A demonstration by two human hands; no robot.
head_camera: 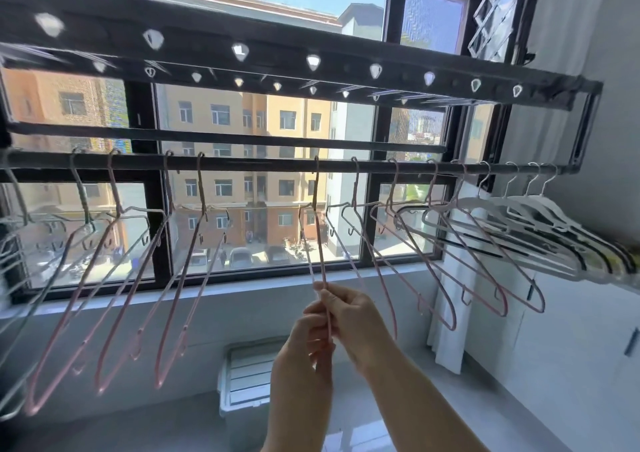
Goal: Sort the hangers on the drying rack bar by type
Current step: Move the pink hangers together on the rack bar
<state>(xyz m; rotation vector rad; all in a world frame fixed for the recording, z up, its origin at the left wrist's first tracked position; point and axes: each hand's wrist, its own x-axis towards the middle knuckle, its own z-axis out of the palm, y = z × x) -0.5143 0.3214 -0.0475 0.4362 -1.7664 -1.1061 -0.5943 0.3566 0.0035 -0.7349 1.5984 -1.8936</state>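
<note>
Pink wire hanger (320,244): hooked over the drying rack bar (263,165) near mid-span, seen edge-on, lower end pinched between the fingers of left hand (308,337) and right hand (349,316) together. Probably light, thin and springy; likely slides freely along the bar and swings when pulled from low down. Best taken close to the hook for control. More pink hangers on either side, white plastic hangers (540,216) bunched at the right end, greyish hangers (82,202) at far left. Behind, large window (277,122) over a pale sill (207,292); below, white slatted crate (242,375) on a glossy floor.

left hand (306,335) and right hand (351,316) around the low end of a pink hanger (320,244) on the bar (259,165)
</note>
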